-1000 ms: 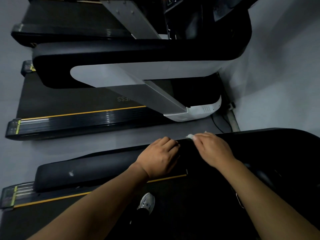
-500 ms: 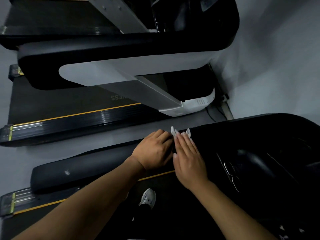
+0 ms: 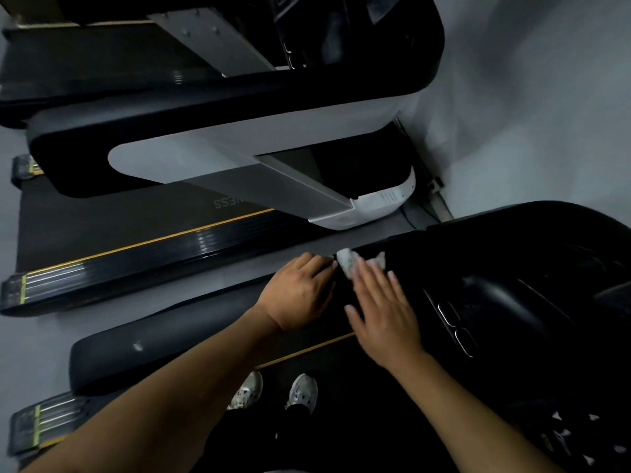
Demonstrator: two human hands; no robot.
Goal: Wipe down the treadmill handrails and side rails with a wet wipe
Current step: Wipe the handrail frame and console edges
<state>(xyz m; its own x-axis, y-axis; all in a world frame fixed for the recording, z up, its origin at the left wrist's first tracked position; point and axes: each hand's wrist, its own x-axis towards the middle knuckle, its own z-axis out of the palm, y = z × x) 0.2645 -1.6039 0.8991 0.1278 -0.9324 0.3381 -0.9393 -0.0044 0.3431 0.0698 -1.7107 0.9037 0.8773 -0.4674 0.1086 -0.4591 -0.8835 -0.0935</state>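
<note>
Pressing a crumpled white wet wipe (image 3: 347, 262) down onto the top of the black padded handrail (image 3: 153, 343) with the right hand (image 3: 386, 315), fingers straight and spread, palm flat, curling round nothing. Pinning the wipe under the fingertips only, at the rail's far edge, near where the padding meets the dark console (image 3: 495, 302). Gripping the same handrail just beside the wipe with the left hand (image 3: 300, 295), fingers curled over the far edge, fingertips almost touching the wipe. Standing in pale trainers (image 3: 304, 392) on the dark belt below, beside the yellow-striped side rail (image 3: 51, 421). Looking across a strip of grey floor (image 3: 205, 281) at a neighbouring treadmill (image 3: 102, 227) lying parallel, with a silver upright (image 3: 273, 189) slanting across it.
</note>
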